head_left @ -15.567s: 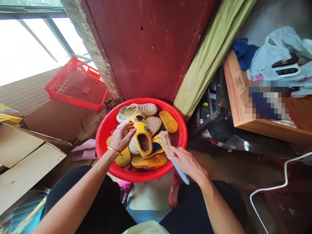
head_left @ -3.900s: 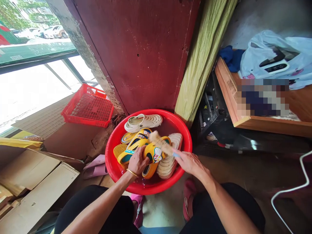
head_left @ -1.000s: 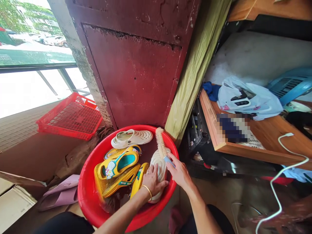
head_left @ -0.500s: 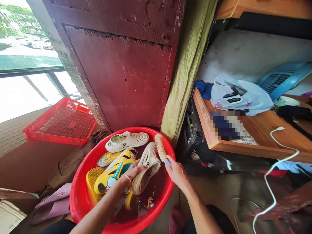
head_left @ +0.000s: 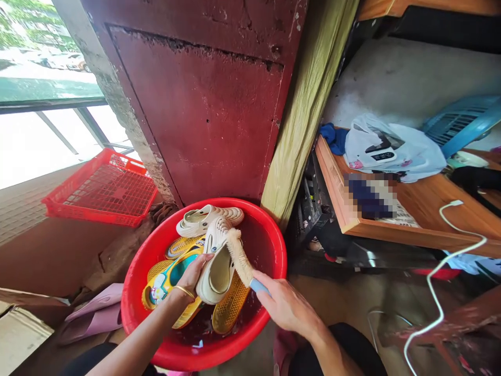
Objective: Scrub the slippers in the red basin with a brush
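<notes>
My left hand (head_left: 194, 274) is closed on the side of a white clog (head_left: 219, 269), holding it tilted over the red basin (head_left: 131, 271). A scrub brush (head_left: 239, 256) with pale bristles and a blue handle is gripped in my right hand (head_left: 287, 303). Its bristles lie against the clog's right side. A second white clog (head_left: 195, 222) rests at the back of the basin. Yellow sandals (head_left: 230, 308) with patterned soles lie around and under the held clog, one with a teal lining and a cartoon badge. Dark water shows in the basin.
A red plastic crate (head_left: 105, 190) sits left of the door (head_left: 203, 120). Pink slippers (head_left: 96, 313) lie on the floor at the left. To the right, a wooden desk (head_left: 426, 209) bears a white plastic bag (head_left: 391, 149), a blue fan (head_left: 462, 122) and a white cable (head_left: 436, 282).
The held clog has shifted left and towards me with my left hand. The brush has moved down-left from beside the clog's toe onto its side. Yellow soles now show beneath it.
</notes>
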Tool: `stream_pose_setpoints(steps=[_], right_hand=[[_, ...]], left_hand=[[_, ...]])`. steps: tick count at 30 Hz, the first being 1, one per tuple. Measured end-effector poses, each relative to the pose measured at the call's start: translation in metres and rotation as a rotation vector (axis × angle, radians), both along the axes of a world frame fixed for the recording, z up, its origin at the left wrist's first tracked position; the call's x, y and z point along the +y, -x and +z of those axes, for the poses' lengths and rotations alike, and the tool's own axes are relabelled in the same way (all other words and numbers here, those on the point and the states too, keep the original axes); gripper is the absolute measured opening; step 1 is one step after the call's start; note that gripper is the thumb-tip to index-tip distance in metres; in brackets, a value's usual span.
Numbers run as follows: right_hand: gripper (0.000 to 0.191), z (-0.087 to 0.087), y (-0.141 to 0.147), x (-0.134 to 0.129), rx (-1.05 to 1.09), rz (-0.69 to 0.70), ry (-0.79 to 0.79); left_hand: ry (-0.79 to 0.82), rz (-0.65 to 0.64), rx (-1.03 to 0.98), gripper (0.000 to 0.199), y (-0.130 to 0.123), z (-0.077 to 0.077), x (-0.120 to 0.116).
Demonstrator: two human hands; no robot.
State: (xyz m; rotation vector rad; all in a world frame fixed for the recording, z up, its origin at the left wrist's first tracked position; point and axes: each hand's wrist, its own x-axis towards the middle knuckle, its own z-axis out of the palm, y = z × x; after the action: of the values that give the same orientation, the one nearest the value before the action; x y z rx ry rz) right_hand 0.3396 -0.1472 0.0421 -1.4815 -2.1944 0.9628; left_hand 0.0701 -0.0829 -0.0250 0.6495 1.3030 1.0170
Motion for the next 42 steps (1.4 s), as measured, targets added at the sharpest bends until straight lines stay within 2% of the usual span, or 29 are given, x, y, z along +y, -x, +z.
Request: stream_pose_setpoints(steps=[5, 9, 12, 16, 19, 21, 24, 29, 32, 36, 37, 40, 42], right_hand=[[0.052, 0.017, -0.014, -0.02, -0.188, 0.081, 0.031], [0.039, 0.008, -0.008, -0.017, -0.265, 0.145, 0.026], [0.04, -0.009, 0.023, 0.004, -0.322, 0.14, 0.066], [0.037, -0.032, 0.068, 0.051, -0.324, -0.037, 0.174], [0.037, -0.041, 0.085, 0.078, -0.306, -0.065, 0.206], [0.038, -0.042, 0.086, 0.084, -0.276, -0.03, 0.235], [0.034, -0.038, 0.078, 0.07, -0.24, 0.067, 0.308], [0.03, -0.024, 0.044, 0.015, -0.258, 0.256, 0.319], [0.029, -0.016, 0.023, -0.004, -0.27, 0.308, 0.331], [0.033, -0.013, 0.015, 0.004, -0.192, 0.308, 0.564], [0.035, -0.014, 0.018, 0.009, -0.175, 0.283, 0.569], [0.037, -0.015, 0.032, 0.019, -0.18, 0.202, 0.428], [0.037, -0.01, 0.037, 0.019, -0.222, 0.252, 0.417]], left_hand=[[0.012, 0.066, -0.052, 0.048, -0.01, -0.008, -0.001], [0.019, 0.067, -0.062, 0.051, -0.011, -0.016, -0.001], [0.017, 0.064, -0.042, 0.051, -0.018, -0.027, -0.004], [0.0, 0.003, -0.018, 0.052, -0.031, -0.039, -0.009], [-0.035, -0.028, 0.031, 0.055, -0.033, -0.047, -0.007], [-0.059, -0.034, 0.08, 0.054, -0.031, -0.053, -0.004], [-0.092, -0.031, 0.155, 0.049, -0.024, -0.06, 0.003], [-0.13, -0.04, 0.199, 0.049, -0.019, -0.069, 0.009], [-0.138, -0.059, 0.209, 0.052, -0.018, -0.075, 0.007], [-0.154, -0.103, 0.214, 0.062, -0.018, -0.079, 0.002], [-0.16, -0.114, 0.217, 0.065, -0.018, -0.079, 0.001], [-0.189, -0.155, 0.217, 0.074, -0.015, -0.078, -0.001], [-0.223, -0.19, 0.216, 0.079, -0.013, -0.078, -0.002]])
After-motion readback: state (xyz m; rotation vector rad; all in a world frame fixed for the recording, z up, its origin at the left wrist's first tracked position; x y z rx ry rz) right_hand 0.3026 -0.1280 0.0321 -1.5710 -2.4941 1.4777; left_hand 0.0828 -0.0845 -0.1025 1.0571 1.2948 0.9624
